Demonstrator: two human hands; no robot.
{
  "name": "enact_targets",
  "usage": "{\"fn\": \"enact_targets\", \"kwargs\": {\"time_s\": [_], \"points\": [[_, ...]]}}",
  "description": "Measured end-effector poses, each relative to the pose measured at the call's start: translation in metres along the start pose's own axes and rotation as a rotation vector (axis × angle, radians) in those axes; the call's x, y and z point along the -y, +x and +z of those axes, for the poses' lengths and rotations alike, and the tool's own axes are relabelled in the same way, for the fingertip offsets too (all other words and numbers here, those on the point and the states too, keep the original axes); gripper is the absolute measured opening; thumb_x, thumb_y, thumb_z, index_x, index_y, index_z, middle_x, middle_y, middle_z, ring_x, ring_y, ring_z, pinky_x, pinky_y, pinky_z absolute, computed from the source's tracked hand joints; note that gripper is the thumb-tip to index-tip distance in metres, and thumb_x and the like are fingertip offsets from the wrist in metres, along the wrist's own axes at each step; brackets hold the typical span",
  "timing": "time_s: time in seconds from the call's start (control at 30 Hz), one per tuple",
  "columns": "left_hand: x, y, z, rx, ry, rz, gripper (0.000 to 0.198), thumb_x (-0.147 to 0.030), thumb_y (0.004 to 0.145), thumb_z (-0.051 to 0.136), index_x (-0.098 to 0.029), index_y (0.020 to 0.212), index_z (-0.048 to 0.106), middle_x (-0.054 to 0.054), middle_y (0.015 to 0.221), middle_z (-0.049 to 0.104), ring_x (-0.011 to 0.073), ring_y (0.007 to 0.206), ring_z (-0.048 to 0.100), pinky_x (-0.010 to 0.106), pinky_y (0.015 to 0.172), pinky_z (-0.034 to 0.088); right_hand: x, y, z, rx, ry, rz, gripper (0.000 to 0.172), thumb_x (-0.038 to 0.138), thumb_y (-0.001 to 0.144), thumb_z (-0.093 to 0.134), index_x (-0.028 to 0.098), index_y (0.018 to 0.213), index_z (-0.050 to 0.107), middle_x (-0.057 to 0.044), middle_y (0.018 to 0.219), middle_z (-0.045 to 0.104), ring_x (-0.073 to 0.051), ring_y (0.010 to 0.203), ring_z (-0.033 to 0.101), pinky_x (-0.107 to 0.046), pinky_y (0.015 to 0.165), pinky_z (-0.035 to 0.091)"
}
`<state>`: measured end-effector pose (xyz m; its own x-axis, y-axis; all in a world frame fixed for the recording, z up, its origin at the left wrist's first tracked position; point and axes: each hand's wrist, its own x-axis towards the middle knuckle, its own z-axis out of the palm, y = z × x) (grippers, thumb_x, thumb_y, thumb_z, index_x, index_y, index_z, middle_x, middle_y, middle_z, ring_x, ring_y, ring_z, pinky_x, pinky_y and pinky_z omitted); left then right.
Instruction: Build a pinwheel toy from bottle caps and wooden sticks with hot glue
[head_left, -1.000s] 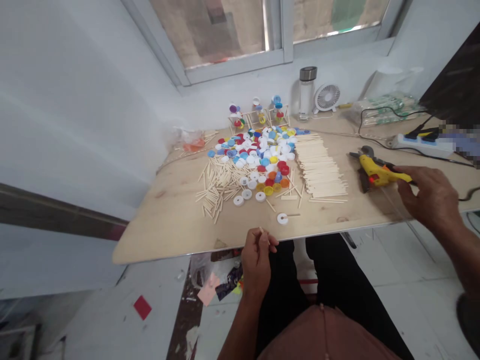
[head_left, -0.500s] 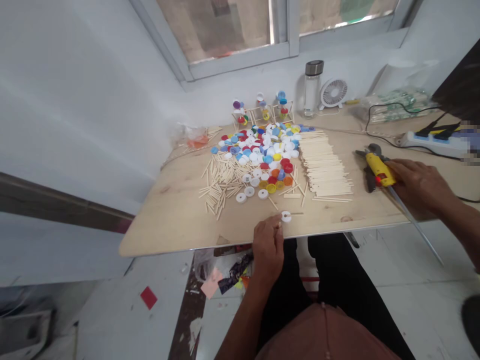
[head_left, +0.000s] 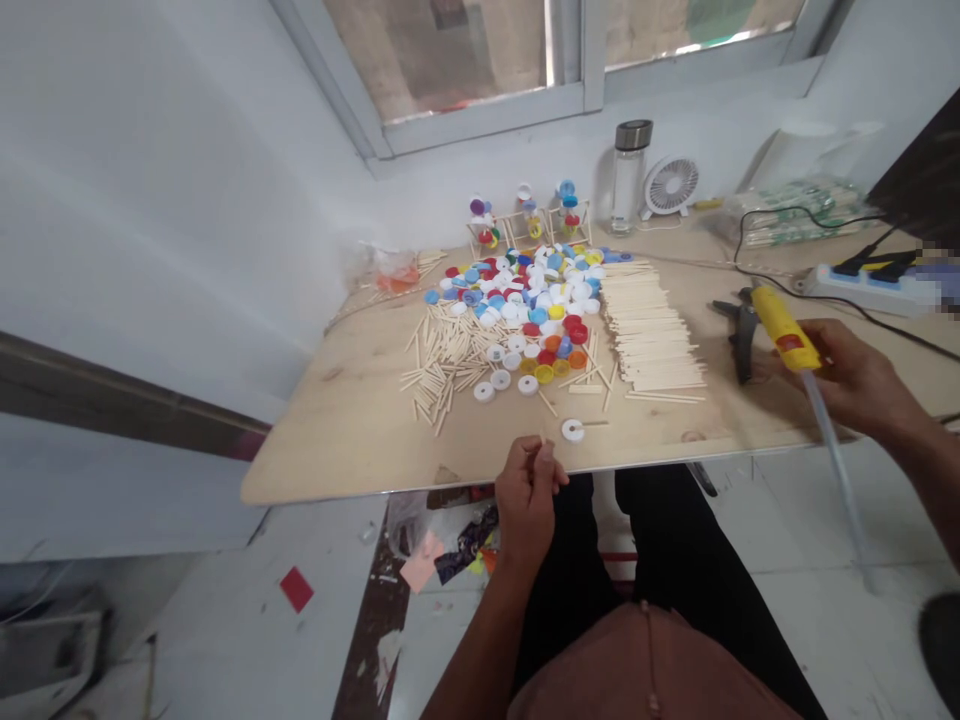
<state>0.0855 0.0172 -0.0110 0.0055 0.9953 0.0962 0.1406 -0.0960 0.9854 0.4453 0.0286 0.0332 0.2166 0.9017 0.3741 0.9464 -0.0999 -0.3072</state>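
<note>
In my right hand (head_left: pixel 859 375) is a yellow hot glue gun (head_left: pixel 784 325), with a long translucent glue stick (head_left: pixel 836 470) sticking out of its rear. Beside it on the table lies a black-handled tool (head_left: pixel 742 335), perhaps pliers, partly behind the gun. My left hand (head_left: pixel 527 495) is closed in a pinch at the table's front edge, and what looks like the tip of a short wooden stick (head_left: pixel 545 438) shows between thumb and fingers. Just right of that hand, a white bottle cap (head_left: pixel 573 430) lies flat with a thin wooden stick (head_left: pixel 596 423) reaching from its middle to the right.
Many coloured bottle caps (head_left: pixel 536 285) are heaped mid-table, beside loose short sticks (head_left: pixel 450 345) and a stack of long sticks (head_left: pixel 652 330). Behind stand several stick-and-cap models (head_left: pixel 529 225), a glass bottle (head_left: pixel 628 180) and a small fan (head_left: pixel 671 187). A power strip (head_left: pixel 870 288) with cables lies right.
My right hand has raised the glue gun off the table, away from the black tool. My left hand has drawn back slightly left from the white cap.
</note>
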Motion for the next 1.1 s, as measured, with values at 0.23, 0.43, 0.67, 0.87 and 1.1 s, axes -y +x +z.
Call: {"fn": "enact_targets", "kwargs": {"time_s": [0.23,0.43,0.67,0.87,1.1], "points": [[-0.011,-0.004,0.009,0.1,-0.369,-0.337,0.04,-0.055,0.079,0.059,-0.016,0.082,0.059,-0.01,0.041,0.036,0.0056,0.039,0.028,0.02,0.043,0.023,0.081,-0.038,-0.006,0.205,0.642,0.067,0.04,0.059,0.08,0.056,0.02,0.086,0.065,-0.008,0.092,0.069,-0.024,0.089,0.066,-0.034,0.079,0.054],[-0.017,-0.011,0.011,0.186,-0.535,-0.441,0.036,-0.046,0.075,0.066,-0.015,0.094,0.061,-0.009,0.049,0.039,0.005,0.043,0.029,0.02,0.047,0.031,0.11,-0.065,0.0,0.431,0.719,-0.181,0.028,0.046,0.087,0.054,0.023,0.093,0.068,-0.005,0.091,0.068,-0.02,0.081,0.066,-0.028,0.07,0.055],[-0.021,-0.014,0.012,0.203,-0.568,-0.444,0.032,-0.042,0.075,0.067,-0.015,0.092,0.061,-0.008,0.05,0.043,0.0046,0.043,0.032,0.021,0.048,0.032,0.129,-0.075,-0.008,0.49,0.616,-0.307,0.016,0.035,0.089,0.052,0.021,0.086,0.058,-0.004,0.081,0.063,-0.016,0.07,0.059,-0.027,0.062,0.048],[-0.019,-0.016,0.014,0.213,-0.525,-0.427,0.032,-0.044,0.075,0.066,-0.016,0.089,0.061,-0.009,0.047,0.043,0.0044,0.04,0.03,0.02,0.046,0.03,0.134,-0.08,-0.005,0.438,0.583,-0.321,0.016,0.036,0.088,0.051,0.022,0.08,0.052,-0.001,0.072,0.058,-0.015,0.063,0.054,-0.027,0.056,0.043],[-0.017,-0.017,0.015,0.177,-0.453,-0.4,0.034,-0.046,0.074,0.066,-0.016,0.088,0.061,-0.008,0.049,0.043,0.0045,0.041,0.031,0.02,0.045,0.029,0.132,-0.084,0.001,0.387,0.541,-0.342,0.017,0.037,0.088,0.051,0.022,0.079,0.052,0.0,0.069,0.057,-0.014,0.06,0.054,-0.026,0.055,0.04]]}}
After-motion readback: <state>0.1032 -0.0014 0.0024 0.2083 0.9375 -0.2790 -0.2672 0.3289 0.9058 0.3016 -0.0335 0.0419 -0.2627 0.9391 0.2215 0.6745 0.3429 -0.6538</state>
